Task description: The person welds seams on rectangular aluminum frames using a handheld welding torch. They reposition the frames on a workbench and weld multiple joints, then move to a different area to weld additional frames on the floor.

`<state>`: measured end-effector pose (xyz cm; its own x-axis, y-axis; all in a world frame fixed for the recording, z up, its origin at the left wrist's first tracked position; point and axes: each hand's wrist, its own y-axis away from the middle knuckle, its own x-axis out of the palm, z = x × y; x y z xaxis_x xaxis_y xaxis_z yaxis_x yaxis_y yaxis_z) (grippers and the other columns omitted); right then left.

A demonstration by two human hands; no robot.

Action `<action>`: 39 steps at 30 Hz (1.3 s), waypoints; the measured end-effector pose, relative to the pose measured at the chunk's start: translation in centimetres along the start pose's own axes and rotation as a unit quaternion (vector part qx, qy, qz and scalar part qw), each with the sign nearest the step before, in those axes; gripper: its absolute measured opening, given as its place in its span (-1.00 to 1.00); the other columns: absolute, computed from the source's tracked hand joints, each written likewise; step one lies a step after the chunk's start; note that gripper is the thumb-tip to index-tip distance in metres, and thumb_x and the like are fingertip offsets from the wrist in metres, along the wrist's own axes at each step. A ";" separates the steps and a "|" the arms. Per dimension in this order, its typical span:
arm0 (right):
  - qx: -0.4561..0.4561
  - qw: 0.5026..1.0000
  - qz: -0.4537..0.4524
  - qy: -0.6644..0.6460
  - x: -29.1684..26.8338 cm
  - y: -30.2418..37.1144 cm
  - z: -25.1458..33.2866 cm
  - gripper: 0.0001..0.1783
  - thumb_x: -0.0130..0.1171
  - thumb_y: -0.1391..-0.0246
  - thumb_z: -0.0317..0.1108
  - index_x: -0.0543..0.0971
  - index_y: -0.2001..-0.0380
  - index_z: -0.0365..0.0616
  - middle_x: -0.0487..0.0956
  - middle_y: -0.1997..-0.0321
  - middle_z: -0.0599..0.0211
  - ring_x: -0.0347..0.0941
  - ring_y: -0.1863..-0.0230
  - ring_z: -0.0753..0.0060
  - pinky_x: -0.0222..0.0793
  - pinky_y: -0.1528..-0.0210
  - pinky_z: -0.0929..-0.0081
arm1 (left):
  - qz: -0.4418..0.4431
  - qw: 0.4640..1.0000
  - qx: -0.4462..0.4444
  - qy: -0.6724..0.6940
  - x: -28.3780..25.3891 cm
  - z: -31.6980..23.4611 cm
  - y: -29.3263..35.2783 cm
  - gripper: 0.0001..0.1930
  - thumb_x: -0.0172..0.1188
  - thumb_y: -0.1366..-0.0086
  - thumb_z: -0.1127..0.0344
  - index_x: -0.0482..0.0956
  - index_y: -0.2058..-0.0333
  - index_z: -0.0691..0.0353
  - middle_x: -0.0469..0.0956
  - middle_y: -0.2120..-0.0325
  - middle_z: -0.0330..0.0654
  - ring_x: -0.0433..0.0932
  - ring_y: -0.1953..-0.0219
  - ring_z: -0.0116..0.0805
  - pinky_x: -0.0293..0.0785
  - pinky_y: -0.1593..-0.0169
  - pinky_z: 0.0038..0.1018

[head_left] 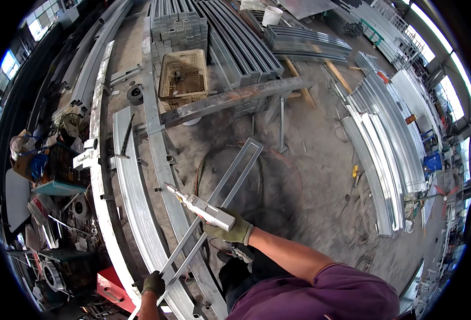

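Observation:
My right hand [237,229], in a green work glove, is closed around a white, boxy welding gun [214,214] with a narrow nozzle that points up and left. Below the gun runs a long, narrow frame of thin square metal tube [253,143], slanting from the lower left to a closed end near the middle. My left hand [153,284], in a dark glove, is closed on the lower part of this frame. The frame lies across long steel rails [181,210]. My right palm and the gun's grip are mostly hidden.
A beige plastic crate [201,58] sits beyond a steel crossbeam [235,98]. A hammer [124,140] lies on a wide metal channel [131,181] at left. Red toolbox [113,288] at lower left; stacked profiles [390,144] at right. Hoses lie on the floor.

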<state>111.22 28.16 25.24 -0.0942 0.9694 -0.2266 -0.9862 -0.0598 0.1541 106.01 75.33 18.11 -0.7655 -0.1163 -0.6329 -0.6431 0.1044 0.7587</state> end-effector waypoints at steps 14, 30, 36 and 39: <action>0.006 0.998 -0.047 -0.044 -8.6 3.3 -2.0 -0.61 0.57 -0.29 -0.26 0.70 -0.10 -0.08 0.80 0.05 0.40 0.75 0.02 0.49 0.69 -0.07 0.39 | -0.069 0.953 -0.287 -0.062 1.8 -2.6 -0.3 -0.55 0.19 -0.56 0.20 0.36 -0.34 0.05 0.60 -0.22 0.15 0.66 -0.25 0.25 0.61 -0.28 0.03; 0.108 0.921 -0.355 -0.120 -21.1 10.0 -8.3 -0.75 0.45 -0.34 -0.45 0.69 -0.04 -0.14 0.66 0.27 0.48 0.60 0.29 0.62 0.57 0.23 0.50 | -0.232 0.960 0.076 0.137 -5.0 -21.8 -7.0 -0.20 0.45 -0.45 0.23 0.31 -0.53 0.36 0.40 -0.48 0.25 0.36 -0.55 0.23 0.29 -0.58 -0.07; 0.195 0.872 -0.404 -0.195 -22.0 12.7 -7.1 -0.77 0.46 -0.32 -0.46 0.71 -0.01 -0.19 0.70 0.26 0.44 0.62 0.29 0.62 0.58 0.24 0.48 | -0.320 0.874 0.367 0.008 -10.7 -40.3 -14.3 -0.26 0.46 -0.43 0.27 0.34 -0.44 0.46 0.45 -0.34 0.34 0.52 -0.32 0.37 0.50 -0.38 0.03; 0.162 0.891 -0.408 -0.118 -20.7 12.9 -7.4 -0.70 0.52 -0.29 -0.44 0.74 -0.05 -0.23 0.78 0.20 0.37 0.73 0.21 0.53 0.67 0.15 0.43 | -0.317 0.833 0.449 -0.061 -11.5 -44.0 -17.4 -0.22 0.49 -0.39 0.25 0.32 -0.44 0.44 0.41 -0.35 0.37 0.51 -0.30 0.46 0.51 -0.34 0.12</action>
<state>99.43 5.53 24.86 0.7049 0.6839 -0.1881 -0.6189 0.7226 0.3079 127.01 31.36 18.99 -0.2267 -0.3334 -0.9151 -0.6337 0.7640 -0.1214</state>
